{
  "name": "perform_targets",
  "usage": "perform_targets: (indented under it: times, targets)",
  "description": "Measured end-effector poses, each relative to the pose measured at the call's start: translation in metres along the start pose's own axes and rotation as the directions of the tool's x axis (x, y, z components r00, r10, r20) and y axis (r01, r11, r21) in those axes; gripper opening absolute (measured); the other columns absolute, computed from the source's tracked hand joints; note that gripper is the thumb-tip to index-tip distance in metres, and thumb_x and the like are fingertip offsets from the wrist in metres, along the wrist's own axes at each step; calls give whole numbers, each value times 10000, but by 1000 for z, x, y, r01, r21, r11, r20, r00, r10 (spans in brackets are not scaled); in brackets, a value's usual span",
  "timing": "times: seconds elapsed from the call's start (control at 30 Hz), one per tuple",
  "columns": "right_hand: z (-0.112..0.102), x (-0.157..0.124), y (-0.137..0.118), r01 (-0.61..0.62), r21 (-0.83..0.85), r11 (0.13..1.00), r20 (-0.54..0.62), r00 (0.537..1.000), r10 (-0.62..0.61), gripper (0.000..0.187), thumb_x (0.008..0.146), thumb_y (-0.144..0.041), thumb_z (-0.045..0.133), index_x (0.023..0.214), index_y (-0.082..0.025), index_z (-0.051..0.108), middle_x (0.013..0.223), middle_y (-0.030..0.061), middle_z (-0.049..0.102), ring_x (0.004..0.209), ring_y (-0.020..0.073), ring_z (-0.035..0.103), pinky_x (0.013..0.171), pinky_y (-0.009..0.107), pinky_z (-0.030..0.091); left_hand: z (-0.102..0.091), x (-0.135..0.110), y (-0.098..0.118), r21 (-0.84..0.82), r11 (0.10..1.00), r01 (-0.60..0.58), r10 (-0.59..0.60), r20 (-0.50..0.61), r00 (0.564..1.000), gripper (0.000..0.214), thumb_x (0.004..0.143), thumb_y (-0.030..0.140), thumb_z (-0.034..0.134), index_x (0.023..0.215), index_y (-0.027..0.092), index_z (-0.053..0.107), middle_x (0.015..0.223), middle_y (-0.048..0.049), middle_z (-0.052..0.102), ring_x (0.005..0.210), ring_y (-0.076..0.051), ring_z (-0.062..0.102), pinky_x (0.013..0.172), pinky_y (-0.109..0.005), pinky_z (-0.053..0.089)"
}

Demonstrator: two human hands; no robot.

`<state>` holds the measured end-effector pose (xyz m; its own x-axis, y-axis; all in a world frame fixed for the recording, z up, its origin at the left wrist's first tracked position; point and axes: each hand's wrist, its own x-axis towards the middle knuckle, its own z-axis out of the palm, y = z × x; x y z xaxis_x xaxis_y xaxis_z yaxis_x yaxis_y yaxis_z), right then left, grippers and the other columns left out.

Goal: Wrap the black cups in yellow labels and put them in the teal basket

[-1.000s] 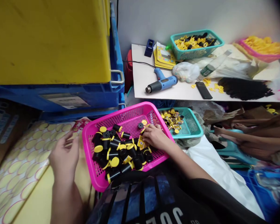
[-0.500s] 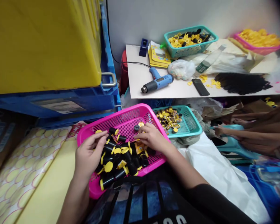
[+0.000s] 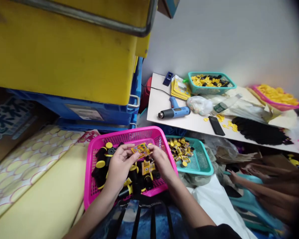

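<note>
Over the pink basket (image 3: 89, 186), my left hand (image 3: 121, 166) and my right hand (image 3: 161, 161) pinch a small yellow printed label (image 3: 141, 150) between them, one at each end. It looks flat and slightly shiny. Below, the basket holds several black tubes (image 3: 126, 192) with yellow caps, lying in a jumble. Another yellow printed piece (image 3: 147, 167) rests among them, under my right hand. My left hand and wrist hide part of the heap.
To the right, a teal basket (image 3: 201, 159) holds small yellow-capped pieces. On the white table (image 3: 154, 99) lie a blue heat gun (image 3: 175, 112), a phone (image 3: 216, 125) and black strips (image 3: 259, 131). Stacked crates (image 3: 72, 66) stand at left. Another person's arms (image 3: 264, 186) show at right.
My hands have come together from apart and lifted a yellow printed label above the basket. Tubes within the basket have shifted leftward. The view has tilted up and moved left.
</note>
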<state>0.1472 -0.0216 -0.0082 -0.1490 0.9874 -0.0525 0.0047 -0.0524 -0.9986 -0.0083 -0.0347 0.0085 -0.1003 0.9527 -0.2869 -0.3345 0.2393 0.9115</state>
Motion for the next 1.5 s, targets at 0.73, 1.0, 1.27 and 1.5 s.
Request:
perform_targets:
  times: [0.73, 1.0, 1.27, 1.5]
  targets:
    - [-26, 50, -18, -14, -391, 920, 60, 997, 41, 422, 956, -503, 362, 806, -180, 588, 765, 53, 641, 735, 187, 593, 709, 320, 449, 24, 37, 18, 145, 982, -124, 141, -117, 983, 283, 633, 290, 800, 853, 154, 685, 658, 8, 713, 554, -110, 649, 564, -211, 537]
    - [-22, 51, 33, 10, -957, 289, 96, 953, 286, 395, 798, -162, 594, 1160, -5, 589, 1026, 244, 678, 1058, 370, 571, 957, 524, 358, 1, 48, 1, 310, 949, 61, -1, -188, 982, 351, 592, 412, 818, 826, 155, 771, 672, -32, 754, 562, -161, 682, 610, -285, 581]
    - [-64, 45, 3, -155, 48, 987, 96, 984, 149, 330, 794, -366, 679, 1076, -202, 635, 822, 13, 662, 645, 124, 593, 636, 274, 489, -10, 45, -4, 405, 909, 99, -60, -109, 992, 404, 591, 488, 818, 825, 160, 788, 676, -52, 761, 578, -189, 694, 656, -325, 597]
    - [-66, 54, -9, -245, 299, 922, 153, 966, 207, 317, 632, -360, 831, 857, -186, 691, 723, -31, 640, 586, 77, 541, 552, 207, 432, 0, 44, -8, 369, 928, 43, -39, -18, 999, 404, 616, 508, 811, 831, 165, 792, 707, -62, 767, 576, -195, 689, 621, -326, 597]
